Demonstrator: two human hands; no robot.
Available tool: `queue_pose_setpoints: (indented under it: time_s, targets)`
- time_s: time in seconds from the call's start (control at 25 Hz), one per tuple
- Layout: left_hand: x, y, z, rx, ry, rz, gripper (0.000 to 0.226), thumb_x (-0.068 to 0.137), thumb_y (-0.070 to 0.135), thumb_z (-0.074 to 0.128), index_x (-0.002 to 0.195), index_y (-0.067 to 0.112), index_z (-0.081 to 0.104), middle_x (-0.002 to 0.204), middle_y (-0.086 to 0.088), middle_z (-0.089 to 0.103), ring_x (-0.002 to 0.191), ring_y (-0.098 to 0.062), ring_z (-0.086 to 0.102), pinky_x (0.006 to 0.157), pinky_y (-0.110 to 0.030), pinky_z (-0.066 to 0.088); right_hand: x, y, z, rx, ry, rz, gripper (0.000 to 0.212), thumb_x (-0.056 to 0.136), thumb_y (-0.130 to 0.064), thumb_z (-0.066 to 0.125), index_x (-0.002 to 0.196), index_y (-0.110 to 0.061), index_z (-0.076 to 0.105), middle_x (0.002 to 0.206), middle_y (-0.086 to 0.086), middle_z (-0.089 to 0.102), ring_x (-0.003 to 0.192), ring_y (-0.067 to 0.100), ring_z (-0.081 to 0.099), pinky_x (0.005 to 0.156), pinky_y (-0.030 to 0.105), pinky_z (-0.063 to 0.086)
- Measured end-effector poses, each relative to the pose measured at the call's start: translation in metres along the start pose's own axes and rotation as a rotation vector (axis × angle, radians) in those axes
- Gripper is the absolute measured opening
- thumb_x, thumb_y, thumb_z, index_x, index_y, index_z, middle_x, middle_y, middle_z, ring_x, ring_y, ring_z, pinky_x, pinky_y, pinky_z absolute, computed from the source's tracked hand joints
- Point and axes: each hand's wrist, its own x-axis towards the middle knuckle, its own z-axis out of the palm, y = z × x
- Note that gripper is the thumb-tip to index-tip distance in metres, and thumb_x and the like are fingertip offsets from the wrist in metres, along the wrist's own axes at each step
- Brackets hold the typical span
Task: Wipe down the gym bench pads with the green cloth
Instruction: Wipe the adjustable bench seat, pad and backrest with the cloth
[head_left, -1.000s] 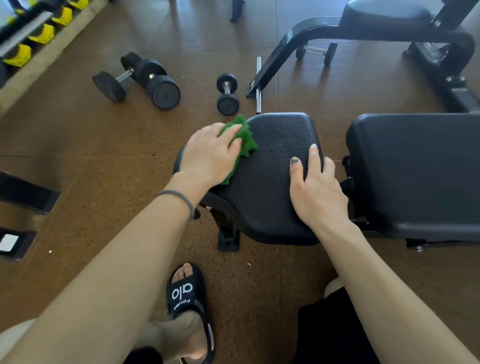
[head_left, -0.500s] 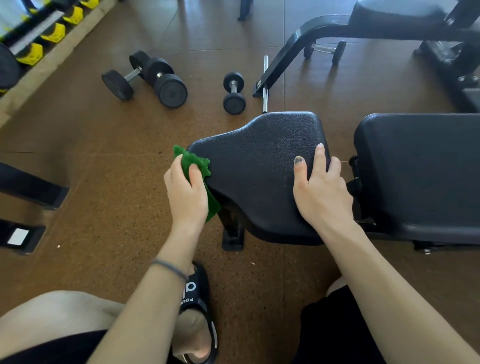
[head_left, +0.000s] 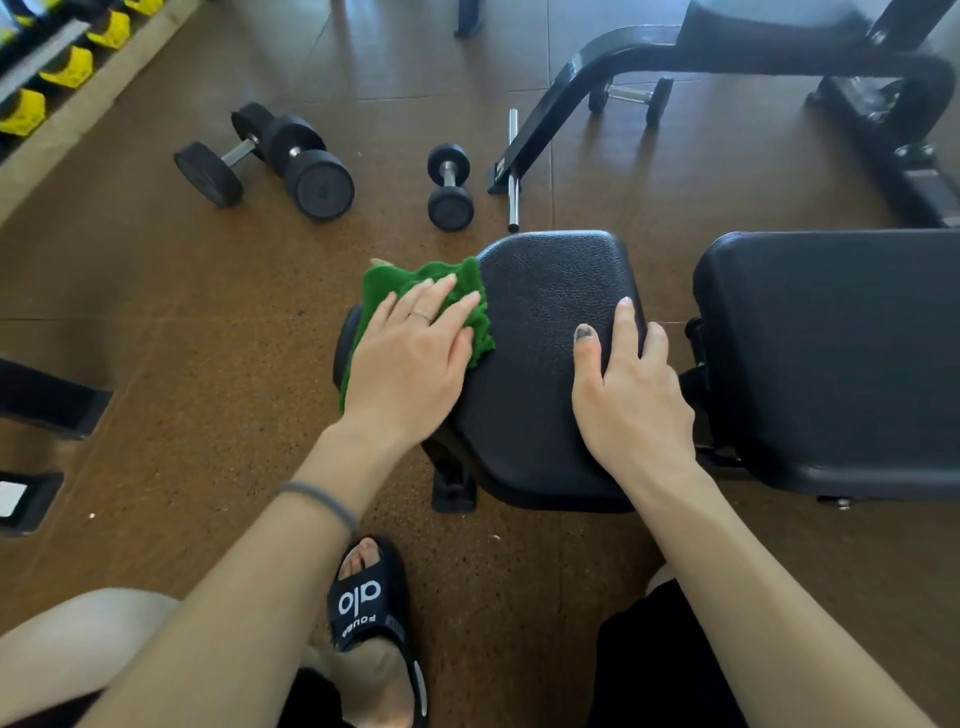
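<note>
Sandal (head_left: 371, 618) and knee sit nearest, on the floor below the seat pad (head_left: 545, 332). Above them the left hand (head_left: 410, 358) lies flat on the cloth (head_left: 395, 283), fingers straight and spread, pressing it onto the seat pad's left edge; nothing is pinched, the grip is simply open palm on fabric. Half a second ago that hand had the cloth bunched in curled fingers down off the pad's left side; now it is back up on top, so I judge another stroke across the pad is starting and the left flank has had its pass. The right hand (head_left: 631, 400) has not shifted: it rests on the seat pad's right side, thumb and forefinger laid on top, the other fingers reaching over the edge toward the gap, steadying the bench. Whether they actually curl under that edge is hard to tell. Right of the seat pad the back pad (head_left: 831, 353) looks untouched so far. Beyond the seat pad, dumbbells (head_left: 291, 161) lie on the floor, and a second bench (head_left: 769, 52) stands farther off.
</note>
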Motion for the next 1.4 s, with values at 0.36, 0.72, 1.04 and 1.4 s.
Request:
queue_pose_setpoints:
  time_s: [0.36, 0.72, 1.04, 1.4]
  targets:
    - [0.026, 0.046, 0.004, 0.004, -0.166, 0.367, 0.058, 0.104, 0.042, 0.025, 0.155, 0.026, 0.048, 0.165, -0.002, 0.038, 0.153, -0.028, 0.033, 0.127, -0.042, 0.018, 0.009, 0.007, -0.007, 0.346, -0.019, 0.049, 0.058, 0.109, -0.055, 0.022, 0.164, -0.036, 0.02, 0.169, -0.003, 0.022, 0.149, 0.028, 0.035, 0.115, 0.048, 0.029]
    - [0.144, 0.081, 0.034, 0.07, -0.263, 0.24, 0.052, 0.107, 0.047, 0.021, 0.155, 0.041, 0.039, 0.162, 0.002, 0.04, 0.149, -0.026, 0.035, 0.122, -0.045, 0.024, 0.012, 0.018, -0.013, 0.765, -0.063, 0.251, 0.063, 0.105, -0.066, 0.017, 0.157, -0.037, 0.038, 0.155, -0.01, 0.049, 0.142, 0.018, 0.043, 0.123, 0.042, 0.027]
    - [0.024, 0.115, 0.012, 0.027, -0.264, 0.626, 0.05, 0.103, 0.045, 0.027, 0.131, 0.035, 0.068, 0.152, 0.008, 0.053, 0.153, -0.022, 0.032, 0.128, -0.048, 0.015, 0.016, 0.041, -0.031, 1.216, -0.196, 0.469, 0.05, 0.109, -0.057, 0.027, 0.091, -0.034, 0.068, 0.074, -0.017, 0.076, 0.071, -0.002, 0.072, 0.069, 0.02, 0.052]
    - [-0.016, 0.083, 0.003, 0.061, -0.251, 0.544, 0.05, 0.107, 0.046, 0.029, 0.153, 0.04, 0.046, 0.165, 0.011, 0.036, 0.156, -0.017, 0.027, 0.129, -0.041, 0.016, -0.008, 0.043, -0.02, 1.204, -0.256, 0.379, 0.074, 0.11, -0.054, 0.024, 0.062, -0.039, 0.078, 0.07, -0.02, 0.075, 0.082, 0.005, 0.073, 0.091, 0.031, 0.054]
